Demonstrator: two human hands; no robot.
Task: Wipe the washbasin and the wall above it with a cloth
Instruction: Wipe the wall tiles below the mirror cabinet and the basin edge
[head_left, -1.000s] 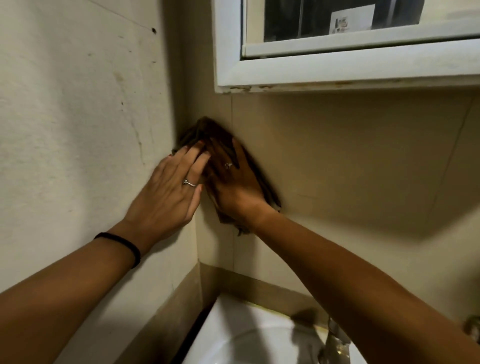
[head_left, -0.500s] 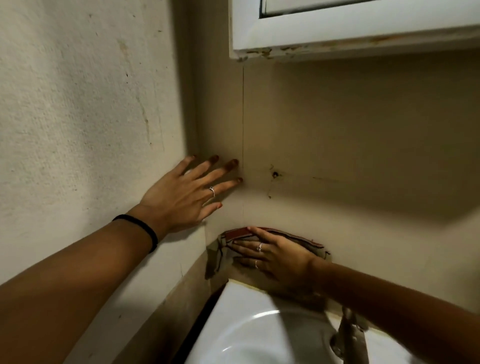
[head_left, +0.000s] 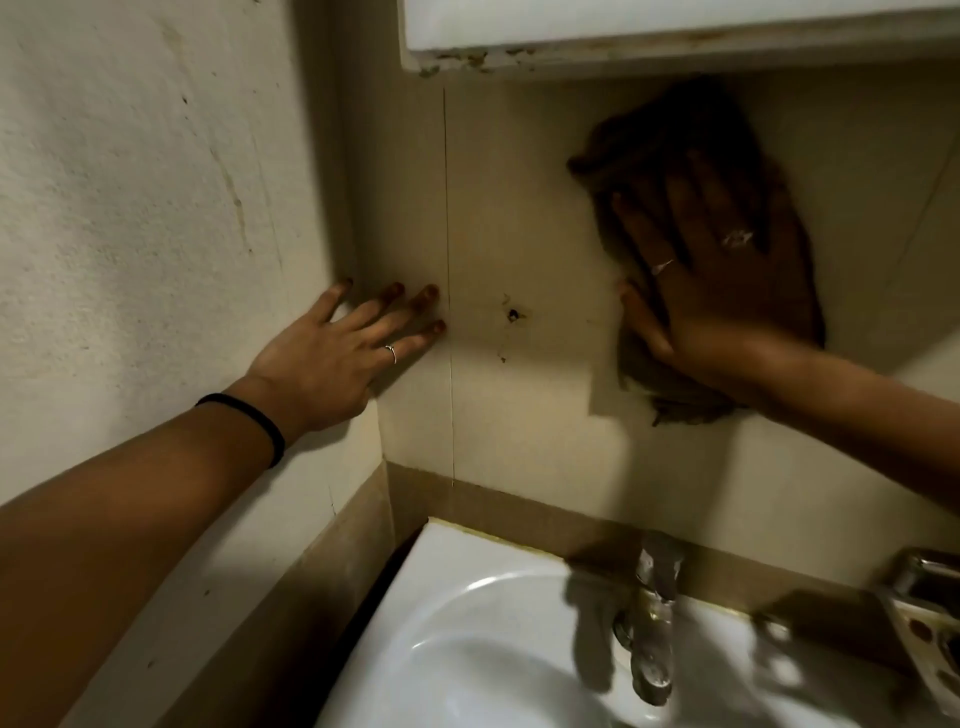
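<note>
Right hand, fingers spread flat, presses the cloth against the wall above the basin. Left hand, fingers apart, rests at the wall corner.

Dim, warm light; right hand motion-blurred, hard shadows across the washbasin, edges bowed

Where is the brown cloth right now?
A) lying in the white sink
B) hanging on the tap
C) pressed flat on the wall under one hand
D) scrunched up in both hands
C: the right hand spreads flat over the cloth, pinning it to the back wall under the white frame, while the left hand rests bare near the corner.
</note>
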